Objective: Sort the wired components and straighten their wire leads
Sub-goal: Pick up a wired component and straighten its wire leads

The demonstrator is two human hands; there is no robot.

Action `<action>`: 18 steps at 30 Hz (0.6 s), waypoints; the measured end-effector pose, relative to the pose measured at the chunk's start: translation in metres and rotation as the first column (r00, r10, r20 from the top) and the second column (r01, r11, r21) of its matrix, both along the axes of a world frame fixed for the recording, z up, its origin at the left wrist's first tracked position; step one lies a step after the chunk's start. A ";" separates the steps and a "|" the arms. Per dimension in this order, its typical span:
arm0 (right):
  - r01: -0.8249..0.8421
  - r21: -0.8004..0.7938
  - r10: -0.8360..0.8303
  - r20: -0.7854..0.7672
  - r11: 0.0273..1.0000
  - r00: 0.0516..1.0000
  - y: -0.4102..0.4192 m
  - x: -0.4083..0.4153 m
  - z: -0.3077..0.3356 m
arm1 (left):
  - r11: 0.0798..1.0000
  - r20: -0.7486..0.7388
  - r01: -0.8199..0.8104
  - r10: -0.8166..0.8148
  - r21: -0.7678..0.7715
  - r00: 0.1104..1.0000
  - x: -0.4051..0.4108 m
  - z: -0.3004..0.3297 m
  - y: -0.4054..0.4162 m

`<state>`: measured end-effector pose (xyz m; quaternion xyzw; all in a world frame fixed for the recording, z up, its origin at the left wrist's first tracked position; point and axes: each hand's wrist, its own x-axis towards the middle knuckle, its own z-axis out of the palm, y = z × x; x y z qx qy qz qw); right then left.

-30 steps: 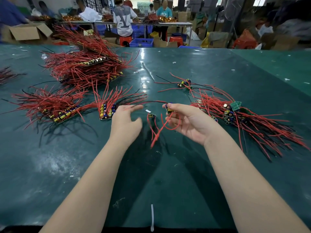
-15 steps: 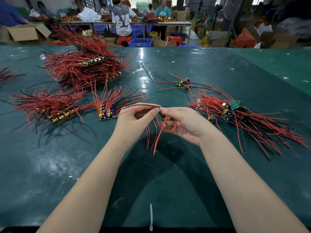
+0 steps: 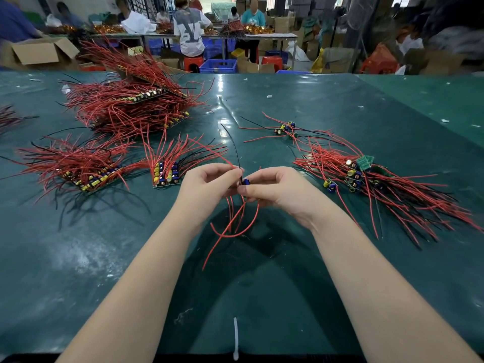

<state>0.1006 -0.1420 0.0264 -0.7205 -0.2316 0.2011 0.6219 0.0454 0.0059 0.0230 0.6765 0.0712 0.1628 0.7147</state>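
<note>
My right hand (image 3: 277,189) pinches a small wired component (image 3: 245,181) with a blue part, held above the green table (image 3: 78,258). My left hand (image 3: 207,187) grips that component's red and black leads (image 3: 235,153), which stick up and away from me. More red leads (image 3: 230,231) hang in loops below both hands. A neat small stack of components (image 3: 166,174) lies just left of my left hand. An untidy heap of wired components (image 3: 366,184) lies to the right.
Two more sorted stacks lie to the left, one flat (image 3: 78,169) and one tall (image 3: 131,106). A few loose components (image 3: 285,129) sit farther back at the centre right. A white cable tie (image 3: 235,336) lies at the near edge. People work at tables behind.
My hands have come together at the component. My left hand, open a second ago, now grips the leads, and the black and red leads have swung from lying leftward to pointing up.
</note>
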 end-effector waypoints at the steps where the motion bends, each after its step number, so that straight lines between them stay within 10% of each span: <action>1: -0.001 -0.010 0.001 0.026 1.000 1.000 0.000 -0.001 0.000 | 0.999 -0.014 0.016 -0.017 -0.037 1.000 0.000 0.000 0.000; 8: -0.033 -0.014 0.034 0.069 0.999 0.997 0.001 -0.004 0.000 | 0.991 -0.087 0.073 -0.083 -0.116 0.993 0.000 0.002 0.003; 18: 0.293 0.409 -0.093 -0.443 0.864 0.892 0.001 0.000 0.010 | 0.863 -0.138 0.238 -0.329 -0.446 0.934 0.000 0.006 0.008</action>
